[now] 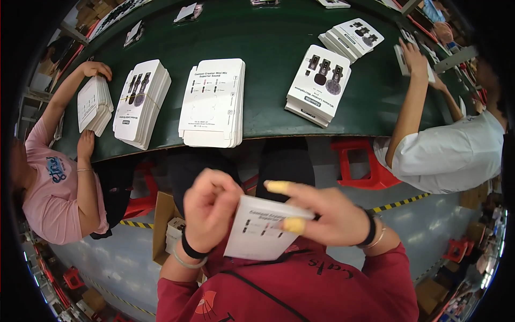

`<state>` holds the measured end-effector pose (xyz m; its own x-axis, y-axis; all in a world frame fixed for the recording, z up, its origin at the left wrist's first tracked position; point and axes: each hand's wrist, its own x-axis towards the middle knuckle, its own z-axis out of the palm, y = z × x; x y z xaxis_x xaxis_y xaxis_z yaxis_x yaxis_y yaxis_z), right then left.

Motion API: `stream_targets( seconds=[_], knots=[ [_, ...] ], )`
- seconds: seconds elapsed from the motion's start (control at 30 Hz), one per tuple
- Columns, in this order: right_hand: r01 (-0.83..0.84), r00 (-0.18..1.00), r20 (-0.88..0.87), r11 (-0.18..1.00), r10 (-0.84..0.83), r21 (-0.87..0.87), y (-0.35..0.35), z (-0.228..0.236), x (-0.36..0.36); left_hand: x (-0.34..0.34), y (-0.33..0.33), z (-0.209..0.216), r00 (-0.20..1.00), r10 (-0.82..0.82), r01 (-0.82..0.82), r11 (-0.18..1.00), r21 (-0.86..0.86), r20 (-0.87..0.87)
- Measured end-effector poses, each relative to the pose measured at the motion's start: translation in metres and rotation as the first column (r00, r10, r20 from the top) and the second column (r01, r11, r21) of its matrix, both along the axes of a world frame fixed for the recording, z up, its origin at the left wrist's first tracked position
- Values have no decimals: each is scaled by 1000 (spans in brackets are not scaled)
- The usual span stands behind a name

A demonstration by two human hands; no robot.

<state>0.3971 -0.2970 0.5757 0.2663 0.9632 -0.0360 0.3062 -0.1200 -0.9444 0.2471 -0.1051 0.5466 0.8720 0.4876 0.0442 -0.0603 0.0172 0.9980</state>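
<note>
In front of my chest is a white printed carton (256, 236), seemingly a flat one, tilted over my lap. My left hand (212, 209) is closed at its upper left edge, fingers curled and a little blurred. On the right, my right hand (327, 214) grips the carton's upper right side, the thumb lying across the printed face. Yellow covers sit on that thumb and on the index finger, which reaches above the top edge. Beyond, on the table, stands a stack of similar white cartons (212, 102).
The green table (268, 48) also bears a banded carton stack (140, 102), another stack (320, 83) and a third (354, 40). A co-worker in pink (59, 188) handles cartons at left; one in white (440, 155) works at right. An open cardboard box (163, 225) and red stool (359, 166) stand below.
</note>
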Motion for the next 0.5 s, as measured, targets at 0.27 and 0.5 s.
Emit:
stream_targets(
  seconds=[0.27, 0.5],
  knots=[
    [543, 664, 85, 557, -743, 629, 13, -21, 62, 55, 93, -42, 927, 375, -231, 565, 792, 2],
    [357, 303, 772, 817, -560, 453, 30, -82, 101, 71, 129, -62, 880, 426, -29, 491, 870, -211]
  ],
)
